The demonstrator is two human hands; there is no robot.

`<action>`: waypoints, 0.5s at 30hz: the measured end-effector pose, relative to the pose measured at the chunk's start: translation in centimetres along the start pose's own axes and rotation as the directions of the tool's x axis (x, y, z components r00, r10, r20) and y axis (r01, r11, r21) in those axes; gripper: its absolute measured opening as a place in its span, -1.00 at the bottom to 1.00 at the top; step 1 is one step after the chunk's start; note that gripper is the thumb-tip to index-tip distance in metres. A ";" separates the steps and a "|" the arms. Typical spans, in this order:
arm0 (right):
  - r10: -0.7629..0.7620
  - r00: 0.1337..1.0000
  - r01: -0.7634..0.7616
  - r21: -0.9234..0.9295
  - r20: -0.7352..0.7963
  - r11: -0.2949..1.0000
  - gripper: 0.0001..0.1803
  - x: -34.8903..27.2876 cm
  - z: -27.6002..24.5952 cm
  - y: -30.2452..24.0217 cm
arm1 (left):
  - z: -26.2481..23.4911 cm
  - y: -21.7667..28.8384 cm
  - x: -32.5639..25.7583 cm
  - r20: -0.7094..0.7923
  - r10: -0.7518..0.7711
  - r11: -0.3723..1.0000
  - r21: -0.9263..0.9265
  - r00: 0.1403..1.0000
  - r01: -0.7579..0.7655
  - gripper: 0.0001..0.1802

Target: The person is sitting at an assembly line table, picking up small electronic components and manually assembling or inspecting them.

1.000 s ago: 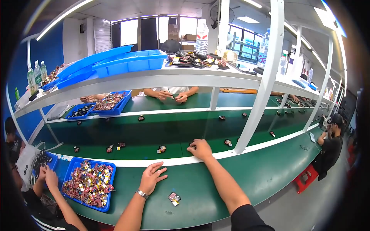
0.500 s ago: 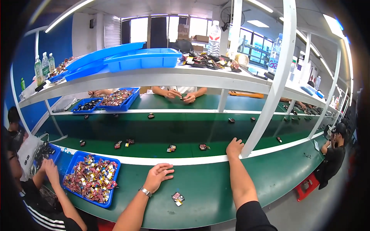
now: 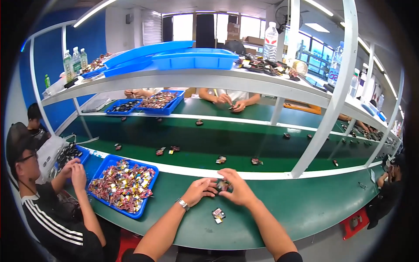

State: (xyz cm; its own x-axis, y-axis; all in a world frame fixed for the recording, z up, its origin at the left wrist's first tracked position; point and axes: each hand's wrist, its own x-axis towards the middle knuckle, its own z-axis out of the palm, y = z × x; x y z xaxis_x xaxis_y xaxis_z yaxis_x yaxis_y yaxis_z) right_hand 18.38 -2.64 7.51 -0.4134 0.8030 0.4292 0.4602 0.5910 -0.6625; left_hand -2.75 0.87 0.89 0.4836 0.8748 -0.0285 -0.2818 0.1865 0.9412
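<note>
In front of me, over the green bench (image 3: 270, 205), my two hands meet at a small dark electronic piece (image 3: 224, 187). My right hand (image 3: 241, 191) curls thumb and fingers around it from the right. From the left, my left hand (image 3: 198, 193), with a metal watch on its wrist, reaches its partly spread fingers to the piece's edge; whether they touch it I cannot tell. A small circuit assembly with a silvery and white part (image 3: 218, 215) lies on the bench just below my hands.
A blue tray (image 3: 156, 175) heaped with small wired assemblies stands at my left, beside a co-worker's hands (image 3: 77, 174). Beyond a white rail (image 3: 192, 171) runs a green belt (image 3: 205, 146) with several scattered pieces. A white post (image 3: 323, 118) rises at the right, under a shelf (image 3: 174, 77).
My right hand has come back from the belt's rail to the middle with the dark piece. My left hand has moved toward it. The view has shifted left.
</note>
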 end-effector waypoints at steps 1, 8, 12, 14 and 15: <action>-0.074 0.997 0.075 -0.051 0.021 0.996 -0.18 0.0 1.1 -0.5 | -0.4 -0.2 0.0 0.073 -0.022 0.999 -0.034 0.997 0.025 -0.61; -0.162 0.986 0.148 -0.222 -0.047 0.964 -0.30 -0.6 3.0 -0.1 | -0.4 0.0 -0.5 0.035 -0.007 0.999 -0.047 0.999 0.008 -0.67; -0.014 0.985 -0.019 -0.186 -0.175 0.982 -0.60 -1.0 3.7 0.9 | 0.1 -0.1 -0.6 -0.030 0.030 0.998 -0.062 0.999 -0.032 -0.69; 0.003 0.985 -0.038 -0.199 -0.175 0.979 -0.69 -0.8 3.6 1.0 | 0.5 0.1 -0.8 -0.078 0.040 0.997 -0.067 0.996 -0.045 -0.67; 0.047 0.982 -0.077 -0.157 -0.185 0.985 -0.74 -0.7 3.7 1.3 | 0.4 0.1 -0.5 -0.079 0.036 0.997 -0.068 0.996 -0.041 -0.67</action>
State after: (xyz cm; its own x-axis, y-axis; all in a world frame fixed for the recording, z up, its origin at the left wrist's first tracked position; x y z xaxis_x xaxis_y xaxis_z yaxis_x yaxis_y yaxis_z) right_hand 16.36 -2.77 4.09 -0.2390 0.8301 0.5037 0.6078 0.5325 -0.5891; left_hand -2.72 0.24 1.08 0.4058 0.9137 -0.0213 -0.3577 0.1802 0.9163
